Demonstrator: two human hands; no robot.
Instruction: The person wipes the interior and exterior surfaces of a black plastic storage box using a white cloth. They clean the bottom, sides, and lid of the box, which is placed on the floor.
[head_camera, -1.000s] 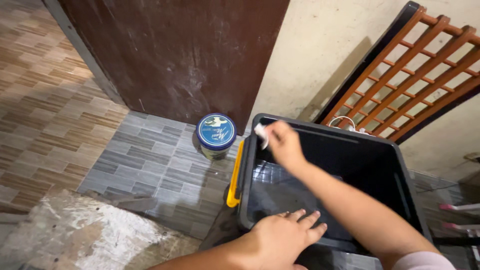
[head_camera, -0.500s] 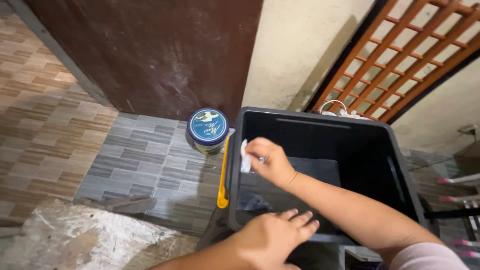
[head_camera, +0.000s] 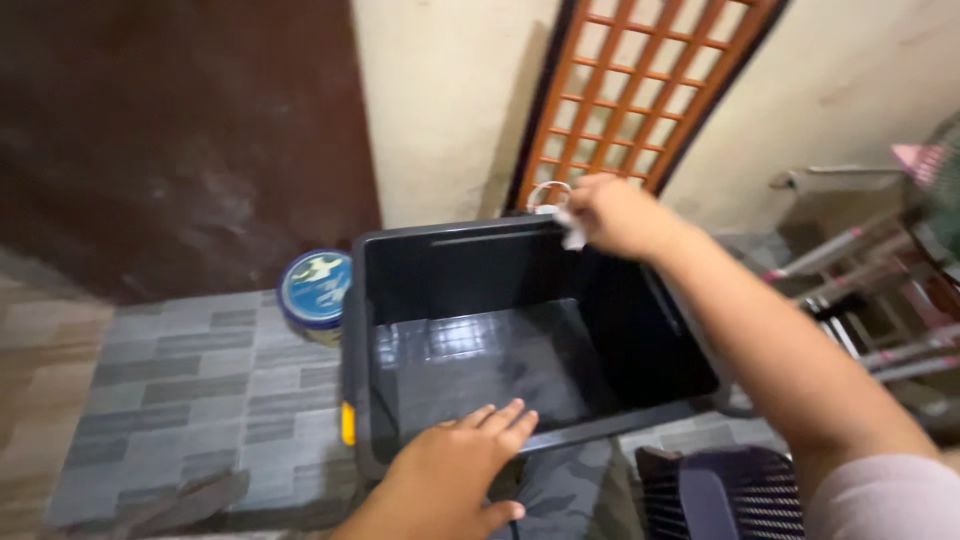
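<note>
A black plastic bin (head_camera: 450, 240) stands open on the tiled floor, with a yellow latch (head_camera: 348, 423) on its left side. My left hand (head_camera: 450, 475) lies flat on the near rim, fingers spread. My right hand (head_camera: 615, 215) is at the far right corner of the rim, closed on a small white cloth (head_camera: 572, 232) pressed against the edge. The inside of the bin looks wet and shiny.
A round tin with a blue lid (head_camera: 313, 290) sits on the floor left of the bin. An orange wooden lattice (head_camera: 640, 90) leans on the wall behind. Metal rods (head_camera: 850, 290) lie at the right, and a dark slatted thing (head_camera: 720, 495) is at the bottom right.
My right hand has carried the white cloth from the bin's left wall across to the far right corner. The view has swung right. My left hand stays on the near rim.
</note>
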